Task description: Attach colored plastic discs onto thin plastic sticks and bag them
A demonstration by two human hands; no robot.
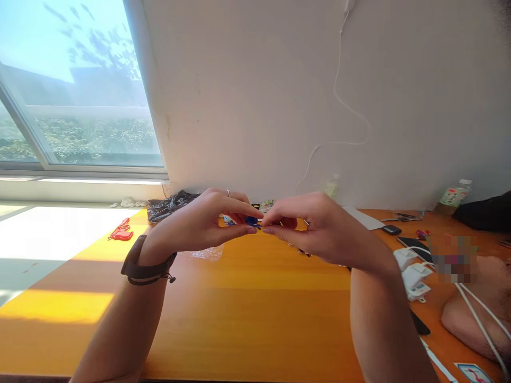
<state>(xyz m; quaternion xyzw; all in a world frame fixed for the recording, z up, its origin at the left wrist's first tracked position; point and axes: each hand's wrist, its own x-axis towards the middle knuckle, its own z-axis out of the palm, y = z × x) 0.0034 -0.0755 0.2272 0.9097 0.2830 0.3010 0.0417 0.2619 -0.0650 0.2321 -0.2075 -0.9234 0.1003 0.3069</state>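
Observation:
Above the middle of the table, my left hand (211,221) and my right hand (309,226) meet fingertip to fingertip. Between the left thumb and fingers is a small blue piece (251,220), mostly covered, whose kind I cannot make out. A thin blue part (259,227) of it reaches toward the right fingertips. The right thumb and index finger are pinched at that end; what they grip is too small to name. Behind the left wrist lies a crumpled black plastic bag (171,206). Clear plastic wrap (208,252) rests on the table below the left hand.
A red toy pistol (121,230) lies on the orange table (247,319) at left. White chargers (415,274) with cables, a black case (392,230) and a bottle (457,197) stand at right. Another person's arm (475,314) rests at the right edge.

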